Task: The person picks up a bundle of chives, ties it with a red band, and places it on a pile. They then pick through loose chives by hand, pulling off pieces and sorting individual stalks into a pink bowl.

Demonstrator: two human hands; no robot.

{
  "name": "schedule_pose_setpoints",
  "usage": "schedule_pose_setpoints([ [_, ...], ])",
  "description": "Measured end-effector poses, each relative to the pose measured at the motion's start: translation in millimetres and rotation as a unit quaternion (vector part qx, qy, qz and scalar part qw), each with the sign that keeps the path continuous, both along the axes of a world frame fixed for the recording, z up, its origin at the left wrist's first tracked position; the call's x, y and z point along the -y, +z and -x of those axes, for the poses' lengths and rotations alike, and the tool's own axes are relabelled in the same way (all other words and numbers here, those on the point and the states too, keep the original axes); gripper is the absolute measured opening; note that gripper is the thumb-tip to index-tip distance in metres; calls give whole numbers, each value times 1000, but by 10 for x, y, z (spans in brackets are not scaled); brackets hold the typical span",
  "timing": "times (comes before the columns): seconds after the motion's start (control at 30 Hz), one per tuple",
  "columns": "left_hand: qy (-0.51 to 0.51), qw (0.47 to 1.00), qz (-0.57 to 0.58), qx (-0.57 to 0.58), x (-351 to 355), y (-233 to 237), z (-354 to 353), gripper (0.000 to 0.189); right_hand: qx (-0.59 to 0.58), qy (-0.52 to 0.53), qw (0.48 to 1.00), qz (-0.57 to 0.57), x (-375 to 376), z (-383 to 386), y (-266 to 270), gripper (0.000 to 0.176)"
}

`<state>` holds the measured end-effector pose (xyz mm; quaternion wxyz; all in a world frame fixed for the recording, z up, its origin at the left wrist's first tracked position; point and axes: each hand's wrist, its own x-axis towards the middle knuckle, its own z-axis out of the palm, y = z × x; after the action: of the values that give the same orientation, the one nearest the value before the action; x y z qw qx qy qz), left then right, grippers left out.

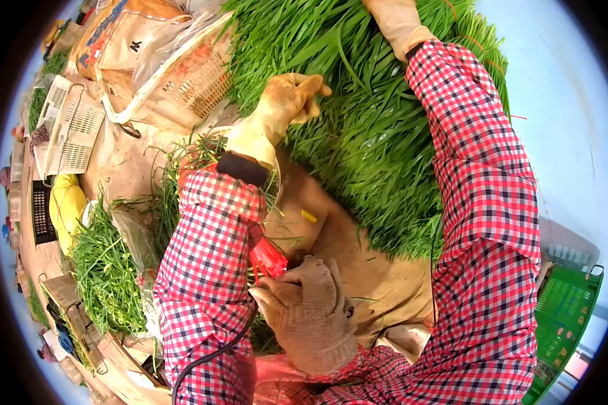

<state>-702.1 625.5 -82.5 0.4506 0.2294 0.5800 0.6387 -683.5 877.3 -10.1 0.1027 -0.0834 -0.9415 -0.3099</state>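
Left hand (pixel 280 108) clenched at edge of greens (pixel 371 148), right hand (pixel 395 20) cropped, grip unclear, well apart

At far centre, leaf bundles (pixel 378 148), with one basket (pixel 194 88) just left and another basket (pixel 81 138) farther left. At left, a heap of stems (pixel 108 270), just nearer than a sack (pixel 66 209). At near right, a crate (pixel 566 310).

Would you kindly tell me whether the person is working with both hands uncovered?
No, pale gloves cover both the left hand and the right hand, the latter partly cut off by the picture's top edge.
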Motion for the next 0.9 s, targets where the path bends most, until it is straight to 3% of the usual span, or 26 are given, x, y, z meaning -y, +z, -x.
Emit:
schedule_pose_setpoints([
  [0.1, -52, 995, 28, 76, -127, 3, 72, 28, -10, 5, 1000, -10, -70, 18, 1, 40],
  [0.23, -50, 996, 41, 61, -321, 136, 168, 22, -12, 18, 1000, 7, -75, 37, 19, 32],
  [0.27, -17, 997, 42, 70, -391, 166, 169, 23, -16, -13, 997, 70, -80, 69, 8, 29],
  [0.37, -15, 993, -74, 95, -312, 371, 79, 26, -63, 40, 997, -1, 164, -121, 176, 25],
  [0.4, -31, 992, -105, 63, -363, 350, 122, 25, -42, 2, 999, -6, 188, -88, 173, 25],
  [0.47, 32, 995, -67, 72, -368, 472, 50, 21, -7, -37, 999, 9, 268, -64, 194, 26],
  [0.53, 81, 995, 9, 57, -438, 464, 76, 18, -54, 16, 998, -10, 199, -14, 114, 29],
  [0.57, 105, 992, 46, 49, -466, 478, 78, 17, -35, -10, 999, -4, 212, 8, 146, 32],
  [0.67, 146, 987, 65, 22, -498, 448, 96, 18, -56, 9, 998, -37, 213, 35, 145, 39],
  [0.7, 134, 988, 72, -7, -493, 454, 83, 18, -78, 31, 995, -61, 193, 38, 152, 41],
  [0.8, 112, 986, 32, -118, -548, 257, 184, 16, 26, -62, 998, 16, 204, 141, 269, 44],
  [0.83, 112, 983, 19, -144, -571, 158, 230, 15, -55, 9, 997, -51, 246, 24, 246, 37],
  [0.9, 123, 981, 53, -143, -561, 219, 193, 15, -21, -54, 998, 36, 122, 138, 149, 33],
])
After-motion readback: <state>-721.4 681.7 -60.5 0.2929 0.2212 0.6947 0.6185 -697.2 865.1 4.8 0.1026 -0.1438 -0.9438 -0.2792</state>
